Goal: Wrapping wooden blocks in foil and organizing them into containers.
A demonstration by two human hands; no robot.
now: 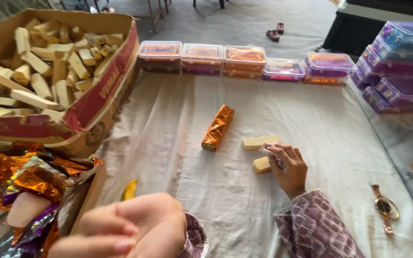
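My right hand (288,168) rests on the white cloth, its fingers pinched on a small whitish piece (266,151). It touches a short pale bar (261,165) lying under its fingertips. A second pale bar (260,142) lies just beyond that one. An orange foil-wrapped bar (217,128) lies further left on the cloth. My left hand (129,229) is blurred at the bottom edge, with curled fingers and nothing visible in it. It hovers beside a carton of crumpled orange and purple foil wrappers (29,184).
A big cardboard box (102,91) full of pale bars stands at the left. Lidded clear containers (201,57) line the back edge, and purple ones (402,67) are stacked at the right. A wristwatch (385,208) lies at the right, a yellow scrap (129,190) near my left hand.
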